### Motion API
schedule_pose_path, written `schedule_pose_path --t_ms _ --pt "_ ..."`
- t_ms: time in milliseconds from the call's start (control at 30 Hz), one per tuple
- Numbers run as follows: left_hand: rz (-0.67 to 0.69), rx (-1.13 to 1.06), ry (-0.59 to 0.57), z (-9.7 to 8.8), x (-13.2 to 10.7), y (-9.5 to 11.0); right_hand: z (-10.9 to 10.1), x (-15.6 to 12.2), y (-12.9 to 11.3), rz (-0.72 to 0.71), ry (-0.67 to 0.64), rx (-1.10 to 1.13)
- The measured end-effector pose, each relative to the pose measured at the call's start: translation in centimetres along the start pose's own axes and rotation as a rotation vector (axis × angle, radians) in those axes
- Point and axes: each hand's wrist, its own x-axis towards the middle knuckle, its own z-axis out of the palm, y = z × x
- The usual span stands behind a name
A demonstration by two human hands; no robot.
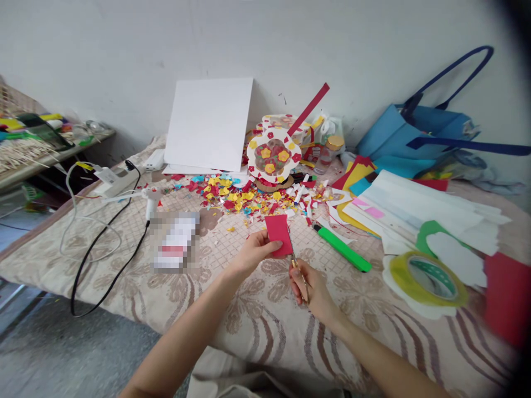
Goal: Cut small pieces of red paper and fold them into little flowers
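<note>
My left hand (258, 250) pinches a small red rectangle of paper (277, 229) by its lower left side, thumb on top. In my right hand (312, 287) is a pair of scissors (306, 290), fingers through the handles. Its blades lie along the right edge of the red paper; whether they are parted is too small to tell. Just right of the paper rests a green utility knife (342, 247). Beyond my hands lies a heap of red, yellow and blue paper scraps (232, 193).
Behind the scraps stands a flower-decorated paper fan (274, 156), beside a white board (209, 124). A glue gun (151, 204) with a looping cable and a blurred phone (177, 241) lie left. To the right are paper sheets (431, 204), a tape roll (429, 278) and a blue bag (415, 132).
</note>
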Motion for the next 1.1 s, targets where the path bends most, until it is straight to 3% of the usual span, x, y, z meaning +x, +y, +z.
schedule_pose_path --t_ms 367,700,1100 --pt "-0.008 0.081 -0.07 -0.4 0.2 -0.3 -0.2 -0.6 -0.9 -0.05 -0.005 0.008" --pt "0.003 0.089 -0.078 -0.1 0.2 -0.3 0.0 -0.1 0.0 -0.019 0.04 -0.001" --pt "-0.034 0.189 -0.098 0.1 -0.1 -0.3 -0.3 -0.3 -1.0 -0.067 0.033 0.046"
